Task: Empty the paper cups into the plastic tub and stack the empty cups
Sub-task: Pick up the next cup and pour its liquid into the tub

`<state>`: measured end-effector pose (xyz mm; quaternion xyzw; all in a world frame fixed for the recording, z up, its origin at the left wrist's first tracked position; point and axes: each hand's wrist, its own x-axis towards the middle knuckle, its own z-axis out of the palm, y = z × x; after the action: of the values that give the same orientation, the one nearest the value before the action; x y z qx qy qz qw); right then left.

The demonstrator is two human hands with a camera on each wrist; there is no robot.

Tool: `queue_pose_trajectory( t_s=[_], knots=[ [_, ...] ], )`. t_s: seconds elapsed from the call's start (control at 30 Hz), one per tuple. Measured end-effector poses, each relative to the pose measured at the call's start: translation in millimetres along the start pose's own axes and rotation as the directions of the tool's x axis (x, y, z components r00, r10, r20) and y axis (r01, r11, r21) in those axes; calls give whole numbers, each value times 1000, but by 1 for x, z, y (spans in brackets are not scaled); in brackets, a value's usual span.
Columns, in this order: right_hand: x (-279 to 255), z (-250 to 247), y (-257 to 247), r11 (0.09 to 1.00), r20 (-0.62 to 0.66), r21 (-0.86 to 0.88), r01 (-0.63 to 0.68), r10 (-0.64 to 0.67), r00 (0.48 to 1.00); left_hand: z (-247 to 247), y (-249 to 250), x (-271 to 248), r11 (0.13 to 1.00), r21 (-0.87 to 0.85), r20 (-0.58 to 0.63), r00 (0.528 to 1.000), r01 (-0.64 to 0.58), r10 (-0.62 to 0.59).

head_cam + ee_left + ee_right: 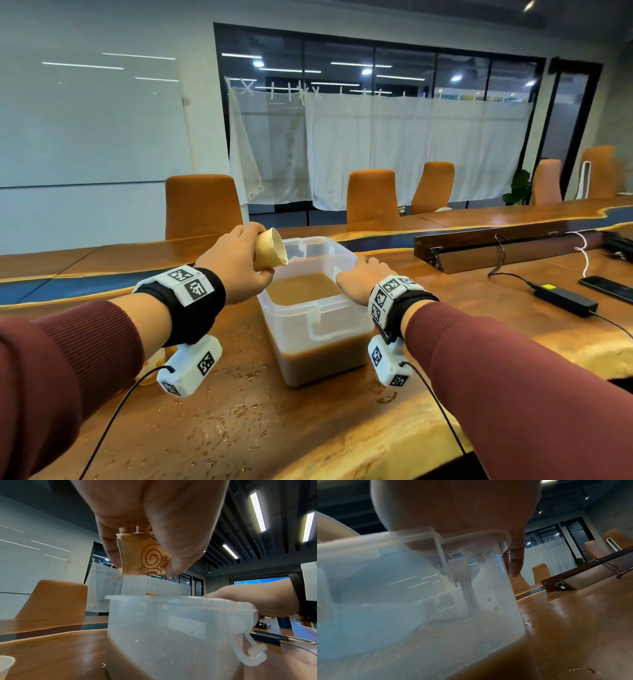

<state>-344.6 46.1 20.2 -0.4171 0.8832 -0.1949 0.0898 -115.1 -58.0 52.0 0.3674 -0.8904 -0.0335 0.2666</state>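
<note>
Spare paper cup (6, 665) stands at the far left on the desk (445, 359), upright and apart from the work. Next comes the left hand (236, 263), its grip closed round the tipped cup (269, 251), fingers and thumb curled about the wall. That cup's long axis lies nearly level, mouth pointing right over the plastic tub (318, 325), which sits just right of and below the grip. The right hand (359, 279) rests on the tub's right rim, fingers draped over it, seemingly steadying it.
</note>
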Motion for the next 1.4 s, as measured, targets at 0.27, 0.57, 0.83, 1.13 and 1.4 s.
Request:
queue_pose_trajectory(
  t_s=[0.27,0.57,0.83,1.13,1.4],
  knots=[
    [1,0,1,1000,3,-7,4,-4,1000,0,5,3,999,38,-8,1000,-27,27],
    [0,0,0,1000,2,-7,3,-3,1000,-3,4,3,990,126,-16,997,-70,72],
    [-2,-2,0,1000,1,2,5,-5,1000,-4,6,2,980,173,-7,995,-97,100],
    [-1,-1,0,1000,-11,-13,3,-3,1000,-3,5,2,959,247,-8,989,-139,145],
    [-1,-1,-1,1000,-3,-10,4,-4,1000,1,2,5,902,380,-12,974,-203,224]
  ],
)
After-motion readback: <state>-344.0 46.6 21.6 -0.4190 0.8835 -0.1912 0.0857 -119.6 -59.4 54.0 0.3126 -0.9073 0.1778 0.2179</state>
